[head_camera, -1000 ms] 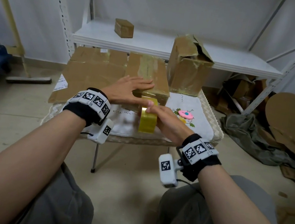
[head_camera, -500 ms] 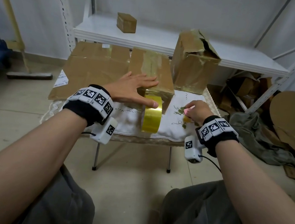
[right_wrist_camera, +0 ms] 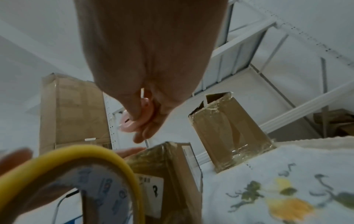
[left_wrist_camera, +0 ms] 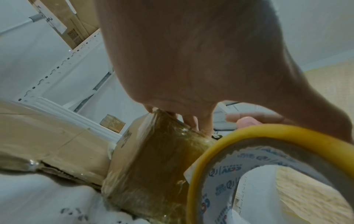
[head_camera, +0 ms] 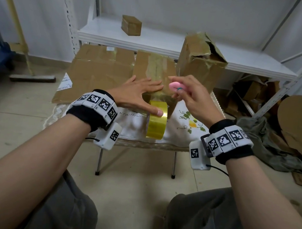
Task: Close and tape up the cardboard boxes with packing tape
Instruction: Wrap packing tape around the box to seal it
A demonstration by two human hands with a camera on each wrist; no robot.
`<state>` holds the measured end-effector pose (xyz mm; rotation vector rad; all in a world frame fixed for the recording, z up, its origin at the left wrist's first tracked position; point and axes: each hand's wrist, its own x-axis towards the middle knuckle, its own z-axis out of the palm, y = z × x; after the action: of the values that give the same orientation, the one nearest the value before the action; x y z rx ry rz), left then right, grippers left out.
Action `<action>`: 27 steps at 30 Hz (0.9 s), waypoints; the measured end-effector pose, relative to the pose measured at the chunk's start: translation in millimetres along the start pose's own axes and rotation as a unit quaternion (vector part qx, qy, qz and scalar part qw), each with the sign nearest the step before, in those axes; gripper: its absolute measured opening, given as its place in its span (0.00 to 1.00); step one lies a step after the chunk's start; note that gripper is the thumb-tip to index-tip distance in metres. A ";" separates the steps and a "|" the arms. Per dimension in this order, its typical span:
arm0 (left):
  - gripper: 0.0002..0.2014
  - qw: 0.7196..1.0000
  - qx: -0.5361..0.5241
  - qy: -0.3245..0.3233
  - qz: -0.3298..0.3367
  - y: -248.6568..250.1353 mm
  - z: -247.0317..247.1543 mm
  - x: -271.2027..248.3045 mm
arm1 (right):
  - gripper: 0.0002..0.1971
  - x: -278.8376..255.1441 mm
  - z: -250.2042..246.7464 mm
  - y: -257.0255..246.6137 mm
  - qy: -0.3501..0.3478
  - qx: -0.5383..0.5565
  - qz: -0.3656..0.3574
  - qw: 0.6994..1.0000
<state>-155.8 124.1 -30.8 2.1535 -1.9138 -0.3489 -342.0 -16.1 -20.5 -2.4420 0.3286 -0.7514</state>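
A closed cardboard box [head_camera: 154,67] with glossy tape along its top lies on the small table. My left hand [head_camera: 141,92] lies flat on the box's near end with fingers straight, and its thumb rests on the yellow tape roll [head_camera: 156,122] standing on edge against the box front. A strip of tape [left_wrist_camera: 162,159] runs from the roll up the box's front face. My right hand [head_camera: 188,96] is raised just right of the box and pinches a small pink cutter [head_camera: 175,86], also seen as the pink cutter [right_wrist_camera: 134,121] in the right wrist view.
A torn, taped tall box [head_camera: 199,63] stands behind at the right. Flattened cardboard [head_camera: 95,70] lies at the left. An embroidered white cloth [head_camera: 188,122] covers the table. A small box [head_camera: 131,25] sits on the white shelf [head_camera: 246,66]. Cardboard scraps pile at the right floor.
My right hand left the tape roll, picked the pink cutter up from the cloth at the right, and lifted it toward the box. The left hand stayed on the box and roll.
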 end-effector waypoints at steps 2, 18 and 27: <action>0.59 1.000 -0.015 0.005 0.002 0.6 0.8 -1.1 | 0.17 2.8 3.2 -0.6 0.020 -0.026 -0.028 0.999; 0.54 0.999 -0.038 -0.002 0.007 2.4 -1.2 -2.3 | 0.10 20.3 28.5 -24.3 -0.026 -0.100 0.023 0.994; 0.62 1.000 -0.011 -0.013 -0.003 -0.6 -0.9 0.0 | 0.07 1.6 -28.9 29.4 -0.115 -0.157 0.283 0.939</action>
<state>-155.0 124.2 -30.2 2.1517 -1.9082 -0.3981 -359.4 -53.3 -16.9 -2.4897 1.0678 -0.1673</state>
